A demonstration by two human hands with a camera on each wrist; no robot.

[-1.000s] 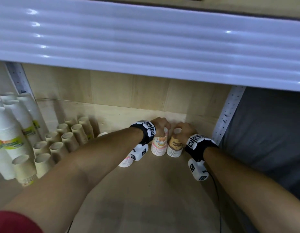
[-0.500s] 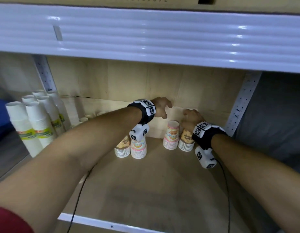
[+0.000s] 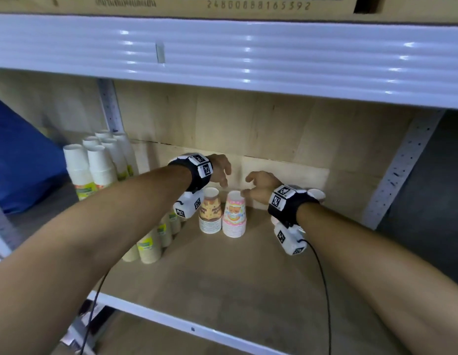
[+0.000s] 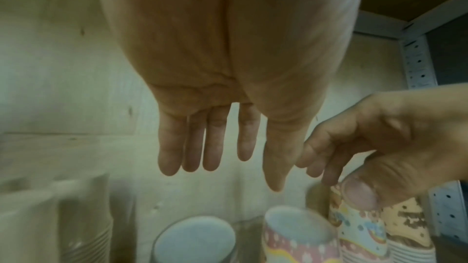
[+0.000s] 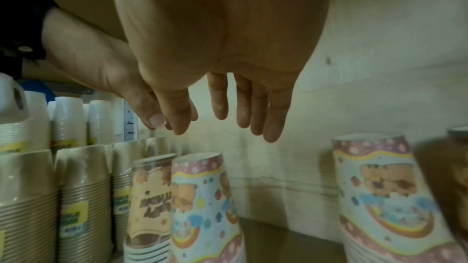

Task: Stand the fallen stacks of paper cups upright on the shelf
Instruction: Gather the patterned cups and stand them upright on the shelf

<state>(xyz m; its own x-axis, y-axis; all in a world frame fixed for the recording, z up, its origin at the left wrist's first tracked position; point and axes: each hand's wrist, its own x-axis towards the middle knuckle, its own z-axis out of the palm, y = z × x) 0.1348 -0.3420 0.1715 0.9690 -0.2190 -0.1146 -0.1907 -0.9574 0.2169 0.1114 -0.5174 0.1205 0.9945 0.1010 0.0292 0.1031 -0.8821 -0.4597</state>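
**A:** Start from the head view. Where are the hands?

**B:** Both hang above the shelf [image 3: 222,283], far in, near the back wall. The left hand [image 3: 220,170] and right hand [image 3: 260,187] have their fingers loosely spread and hold nothing. Under them the orange-print stack [image 3: 210,213] and the pink-print stack [image 3: 234,215] stand rim-down, touching side by side. I judge rim-down suits them: the wide end gives a steadier foot.

**A:** Anything else there?

**B:** Tall white stacks [image 3: 94,167] stand far left, kraft stacks [image 3: 148,248] nearer. More cups sit behind the right wrist, mostly hidden.

**A:** And the left wrist view?

**B:** It shows the left palm [image 4: 215,107] with straight, slightly parted fingers, well above the cup bases, which the head view only hints at. The right hand [image 4: 380,147] appears beside it, thumb close over a printed stack; I cannot tell whether it touches.

**A:** The right wrist view?

**B:** The right hand's fingers [image 5: 253,111] are relaxed, clear of everything. It alone shows a second pink-print stack [image 5: 380,197] upright at right, apart from the pair. No fallen stack shows anywhere, so the job looks nearly done.
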